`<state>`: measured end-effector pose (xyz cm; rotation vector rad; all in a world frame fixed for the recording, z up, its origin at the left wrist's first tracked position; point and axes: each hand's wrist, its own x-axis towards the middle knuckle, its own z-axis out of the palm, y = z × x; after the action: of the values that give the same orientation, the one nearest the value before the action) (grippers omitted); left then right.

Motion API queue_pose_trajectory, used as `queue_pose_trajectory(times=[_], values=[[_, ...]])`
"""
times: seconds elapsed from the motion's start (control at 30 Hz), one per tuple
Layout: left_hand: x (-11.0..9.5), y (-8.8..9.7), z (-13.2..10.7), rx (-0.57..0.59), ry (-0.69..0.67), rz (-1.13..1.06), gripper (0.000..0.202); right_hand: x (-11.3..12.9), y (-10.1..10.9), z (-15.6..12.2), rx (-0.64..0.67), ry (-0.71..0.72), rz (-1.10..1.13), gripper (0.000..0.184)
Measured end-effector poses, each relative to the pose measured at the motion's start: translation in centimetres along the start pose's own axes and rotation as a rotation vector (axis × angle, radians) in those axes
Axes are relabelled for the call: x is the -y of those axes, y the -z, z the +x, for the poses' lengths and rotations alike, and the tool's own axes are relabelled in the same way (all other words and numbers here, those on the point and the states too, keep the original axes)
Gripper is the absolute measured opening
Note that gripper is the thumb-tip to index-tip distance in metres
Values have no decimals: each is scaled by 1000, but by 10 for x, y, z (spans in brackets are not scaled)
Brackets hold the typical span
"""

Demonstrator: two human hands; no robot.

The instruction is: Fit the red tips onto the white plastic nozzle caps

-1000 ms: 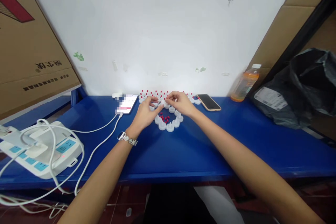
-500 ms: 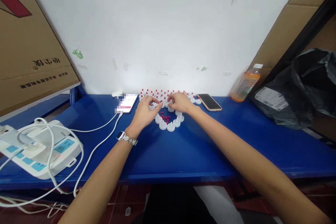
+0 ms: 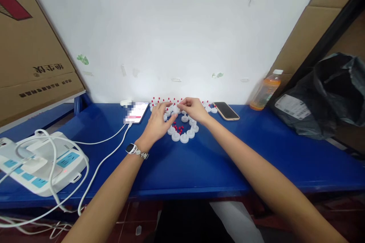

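My left hand (image 3: 156, 122) has its thumb and fingers closed around a white plastic nozzle cap (image 3: 176, 110), held just above the table. The fingers of my right hand (image 3: 196, 109) are pinched together at the top of that cap; what is between them is too small to make out. In front of my hands, several white nozzle caps (image 3: 184, 138) without red tips stand in a ring. Small red tips (image 3: 179, 129) lie loose inside the ring. Beyond my hands, several white caps with red tips (image 3: 207, 103) stand in rows, partly hidden by my fingers.
A phone with a lit screen (image 3: 138, 113) lies on the blue table (image 3: 194, 171) at the left, its cable running to a power strip (image 3: 42, 163). At the right are a dark phone (image 3: 226, 111), an orange drink bottle (image 3: 266, 90) and a black plastic bag (image 3: 310, 98).
My left hand now holds a white cap up between thumb and fingers. My right hand has moved slightly left, its fingertips coming to the top of that cap.
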<state>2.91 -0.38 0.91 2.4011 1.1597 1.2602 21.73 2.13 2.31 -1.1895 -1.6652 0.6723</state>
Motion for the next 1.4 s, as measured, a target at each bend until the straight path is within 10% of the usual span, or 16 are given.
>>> queue_pose_trajectory(times=[0.43,0.8,1.07,1.4], values=[[-17,4,-1,54,-121,-188,34,13,-3,-31,79,160,3,49],[-27,-16,7,115,394,-902,48,25,5,-36,-83,408,-495,37],[-31,-9,6,196,608,-971,47,30,-4,-42,-95,441,-473,37],[-26,-5,-2,80,-31,-329,38,24,-5,-40,-82,1,-97,48]])
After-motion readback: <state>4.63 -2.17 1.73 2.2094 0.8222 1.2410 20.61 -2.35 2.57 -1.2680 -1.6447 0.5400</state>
